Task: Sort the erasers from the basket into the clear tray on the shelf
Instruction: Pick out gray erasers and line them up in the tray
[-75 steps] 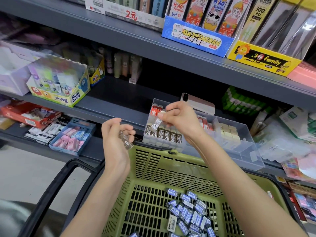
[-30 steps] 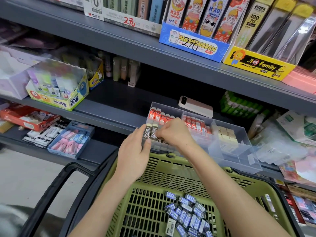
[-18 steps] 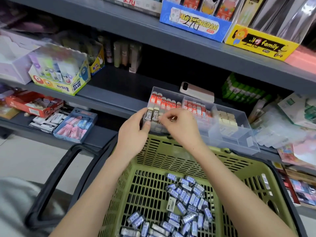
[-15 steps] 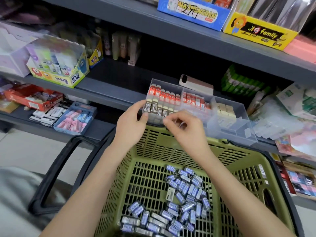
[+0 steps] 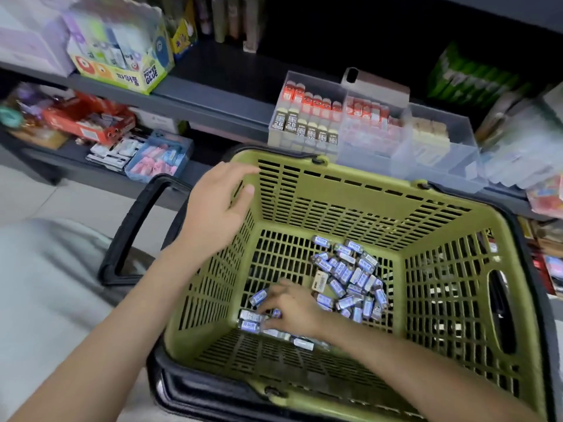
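A green plastic basket (image 5: 335, 169) stands below the shelf, with a heap of blue-wrapped erasers (image 5: 350, 278) on its floor. My right hand (image 5: 292, 309) is down inside it at the near left of the heap, fingers curled round an eraser (image 5: 275, 313), with more lying under it. My left hand (image 5: 217, 205) hovers over the basket's far left corner with straight fingers, holding nothing. The clear tray (image 5: 441, 169) sits on the shelf just behind the basket. Rows of red-topped and "2B" erasers (image 5: 304, 126) fill its left compartments.
A phone (image 5: 374, 86) lies behind the tray. A glue display box (image 5: 122, 62) stands on the shelf to the left, and a small blue tray of pink erasers (image 5: 158, 156) sits lower left. The basket's black handle (image 5: 134, 226) hangs down at the left. Green packs (image 5: 469, 77) are at the back right.
Both hands have left the clear tray. My right hand dropped into the basket onto the erasers, my left drew back to the basket's corner, and the view tilted downward.
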Available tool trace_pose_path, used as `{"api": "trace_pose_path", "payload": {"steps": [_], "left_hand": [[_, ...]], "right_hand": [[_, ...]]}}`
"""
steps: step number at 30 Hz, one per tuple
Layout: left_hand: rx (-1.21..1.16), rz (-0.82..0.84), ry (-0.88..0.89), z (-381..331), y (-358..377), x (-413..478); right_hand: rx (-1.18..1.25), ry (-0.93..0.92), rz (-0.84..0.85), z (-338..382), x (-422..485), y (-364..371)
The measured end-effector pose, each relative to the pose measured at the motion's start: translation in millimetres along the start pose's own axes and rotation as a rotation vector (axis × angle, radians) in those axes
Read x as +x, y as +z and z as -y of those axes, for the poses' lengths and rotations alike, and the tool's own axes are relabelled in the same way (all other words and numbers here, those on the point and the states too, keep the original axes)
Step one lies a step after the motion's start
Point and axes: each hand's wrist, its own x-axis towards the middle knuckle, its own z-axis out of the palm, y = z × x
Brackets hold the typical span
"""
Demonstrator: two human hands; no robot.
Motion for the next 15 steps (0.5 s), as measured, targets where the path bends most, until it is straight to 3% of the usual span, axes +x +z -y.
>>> {"api": "trace_pose_path", "payload": {"steps": [9, 15], "left_hand": [[0.018, -0.002, 0.019, -3.8, 0.2, -2.6], [0.04, -0.017, 0.026, -2.3, 1.8, -1.2]], "right_hand": [[-0.258, -0.1, 0.02, -12.8, 9.4, 17.9], [-0.171, 0.152, -0.177, -33.6, 24.7, -2.7]]}}
